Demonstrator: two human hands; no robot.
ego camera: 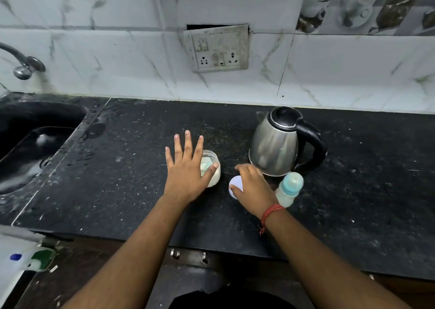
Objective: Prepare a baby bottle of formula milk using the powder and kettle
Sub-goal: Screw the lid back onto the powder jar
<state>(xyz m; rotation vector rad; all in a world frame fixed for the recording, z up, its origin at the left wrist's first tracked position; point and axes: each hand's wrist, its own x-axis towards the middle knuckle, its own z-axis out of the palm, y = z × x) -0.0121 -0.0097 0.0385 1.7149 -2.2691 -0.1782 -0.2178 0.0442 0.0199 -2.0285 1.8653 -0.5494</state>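
A small clear jar of white powder point(213, 171) stands open on the black counter point(122, 191), with something pale green inside it. My left hand point(186, 167) hovers over the jar's left side with fingers spread straight, thumb against the jar. My right hand point(251, 186) grips a round white lid point(235, 185) just right of the jar, low over the counter. A baby bottle point(288, 189) with a blue teat cap stands by my right wrist. A steel kettle point(280, 141) with a black handle stands behind it.
A dark sink point(30, 148) lies at the left with a tap point(23, 66) above it. A wall socket plate point(217, 48) sits on the tiled wall behind. A white and green object point(35, 259) lies at the lower left.
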